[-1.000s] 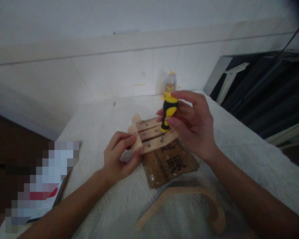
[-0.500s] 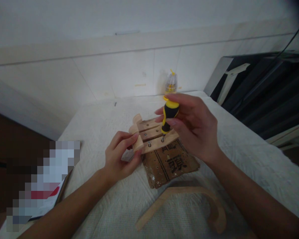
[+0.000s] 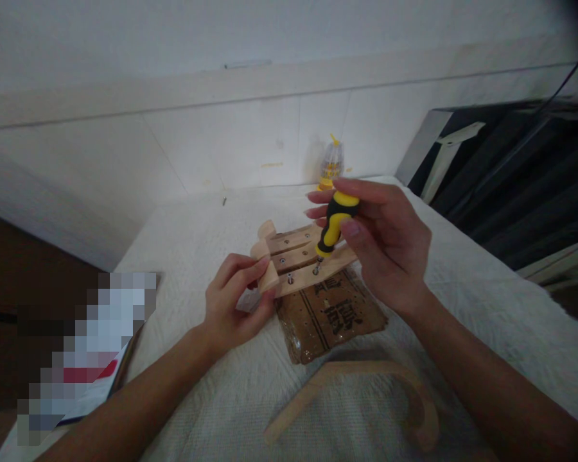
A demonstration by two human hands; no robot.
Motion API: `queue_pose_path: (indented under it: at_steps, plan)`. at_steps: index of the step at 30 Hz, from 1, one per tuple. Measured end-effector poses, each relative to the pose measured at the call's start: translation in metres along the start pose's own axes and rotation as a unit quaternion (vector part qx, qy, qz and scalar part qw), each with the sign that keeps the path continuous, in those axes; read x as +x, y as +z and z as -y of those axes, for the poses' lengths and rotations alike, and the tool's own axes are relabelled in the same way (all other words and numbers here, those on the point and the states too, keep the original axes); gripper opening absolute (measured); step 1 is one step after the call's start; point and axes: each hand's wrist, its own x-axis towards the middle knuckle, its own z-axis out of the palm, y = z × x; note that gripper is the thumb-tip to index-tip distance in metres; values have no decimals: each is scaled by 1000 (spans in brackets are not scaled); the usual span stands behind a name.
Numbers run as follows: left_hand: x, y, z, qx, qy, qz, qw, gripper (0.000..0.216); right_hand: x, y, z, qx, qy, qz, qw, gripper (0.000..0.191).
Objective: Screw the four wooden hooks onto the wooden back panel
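My right hand (image 3: 390, 247) grips a yellow and black screwdriver (image 3: 337, 220), tilted with its tip down at a hole in the nearest slat of a light wooden slatted piece (image 3: 301, 277). Fingers of my left hand (image 3: 236, 301) pinch the rounded end block (image 3: 268, 273) of that piece. A screw (image 3: 290, 278) stands up from the same slat, left of the screwdriver tip. Other holes with screws show in the slats behind. Under the wooden piece lies a brown cardboard pad (image 3: 327, 321) with dark print and shiny tape. My right hand hides the slats' far right end.
In front lies a curved wooden part (image 3: 356, 372) on the white cloth (image 3: 212, 398). A clear, yellow-based bit case (image 3: 332, 163) stands by the wall. A small screw (image 3: 224, 201) lies toward the back. Dark panels (image 3: 520, 173) lean at right; a blurred-out item is at left.
My right hand has shifted slightly right, and the screwdriver now leans more to the right with its tip still at the same hole. My left hand holds nearly the same place.
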Motion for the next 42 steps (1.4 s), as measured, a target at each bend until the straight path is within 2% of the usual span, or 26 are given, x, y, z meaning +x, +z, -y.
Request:
queue_pose_path:
  at_steps: [9, 13, 17, 25, 27, 31, 33, 35, 40, 42]
  plan:
    - [-2, 1, 1, -8, 3, -6, 1000, 28, 1, 7, -11, -70, -64, -134, 987, 24]
    - [-1, 1, 1, -10, 3, -5, 1000, 29, 4, 2, -10, -28, -45, -80, 995, 15]
    - [0, 0, 0, -7, -1, -4, 1000, 27, 7, -1, -7, 21, -9, -24, 999, 18]
    - [0, 0, 1, -8, 1, -4, 1000, 28, 7, 0, -9, 5, -43, -80, 996, 32]
    - [0, 0, 1, -7, 4, -5, 1000, 28, 6, -2, -10, -12, -37, -53, 998, 31]
    - [1, 0, 0, 2, 8, 0, 1000, 26, 4, -7, -9, 5, 11, 42, 999, 28]
    - [1, 0, 0, 4, 5, 0, 1000, 26, 4, -6, -8, 17, 18, 49, 999, 27]
    - [1, 0, 0, 4, 2, -3, 1000, 26, 4, -3, -8, 17, 11, 28, 999, 26]
    - [0, 0, 0, 4, 2, -5, 1000, 25, 3, 6, -14, -45, -49, -96, 993, 31]
    - [0, 0, 1, 4, 2, -5, 1000, 25, 3, 5, -15, -56, -57, -102, 992, 31]
